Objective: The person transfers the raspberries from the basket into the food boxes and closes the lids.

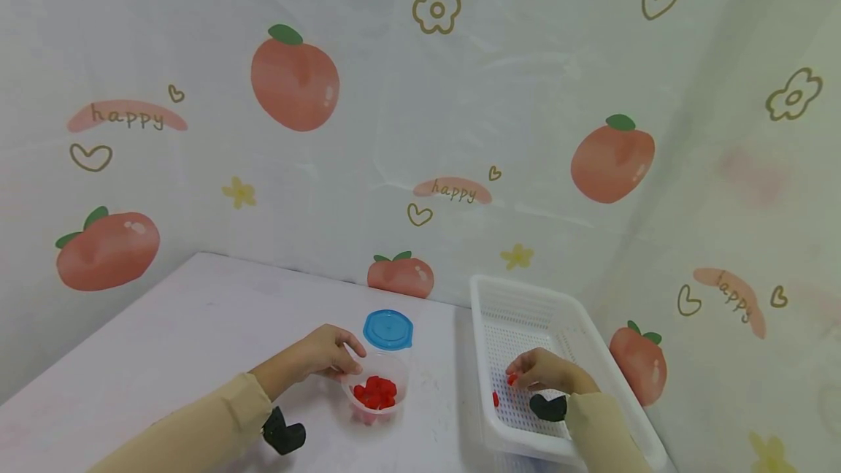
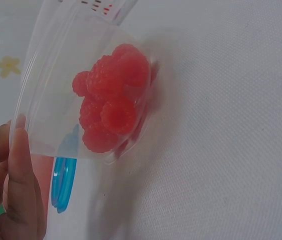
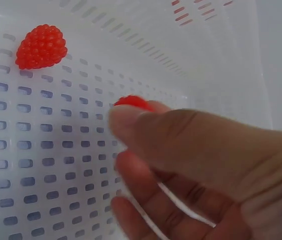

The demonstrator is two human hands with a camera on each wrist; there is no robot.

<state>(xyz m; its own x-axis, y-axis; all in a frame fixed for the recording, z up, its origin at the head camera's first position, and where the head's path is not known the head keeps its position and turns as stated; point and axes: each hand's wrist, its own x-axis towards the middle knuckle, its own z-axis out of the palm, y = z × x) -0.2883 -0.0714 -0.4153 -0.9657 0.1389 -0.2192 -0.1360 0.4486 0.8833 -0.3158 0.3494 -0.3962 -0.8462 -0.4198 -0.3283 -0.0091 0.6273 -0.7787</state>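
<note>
My left hand [image 1: 328,352] pinches the rim of a clear plastic tub [image 1: 402,371] that stands on the table. Inside the tub lie several red raspberries [image 2: 108,90], seen through its wall in the left wrist view. Over the white perforated basket [image 1: 571,312], my right hand [image 1: 545,371] pinches a raspberry [image 3: 132,102] between thumb and fingers; most of that berry is hidden by the thumb. Another raspberry [image 3: 42,47] rests on the basket floor near its left wall.
A blue lid [image 1: 388,330] lies flat on the white table [image 1: 263,298] just behind the tub. The basket's raised walls stand to the right of the tub. Behind the table hangs a cloth [image 1: 512,93] printed with fruit and hearts.
</note>
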